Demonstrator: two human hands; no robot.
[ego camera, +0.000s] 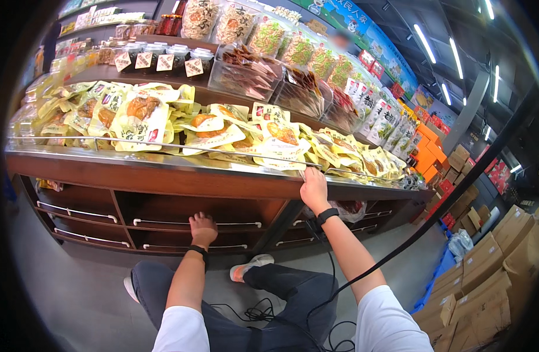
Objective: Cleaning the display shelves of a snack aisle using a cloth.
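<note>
My left hand (203, 228) is at the upper open compartment (164, 207) of a wooden display counter, in front of its white rail (238, 224). Its fingers point inward, slightly apart, with nothing visible in them. Higher and to the right, my right hand (315, 189) curls over the counter's metal front edge (234, 168). Its fingertips are partly hidden by the hand itself. Just beyond it, yellow vacuum-packed poultry pouches (280, 136) are heaped behind a thin metal guard rail (199, 148).
Jars (175, 59), plastic bins of flat packs (247, 72) and bagged snacks (265, 37) fill the tiers above. Black cable (263, 312) lies on the floor between my legs; a dark strap or cable (428, 224) crosses the right. Cardboard boxes (476, 273) are stacked at right. A person (340, 40) is behind the display.
</note>
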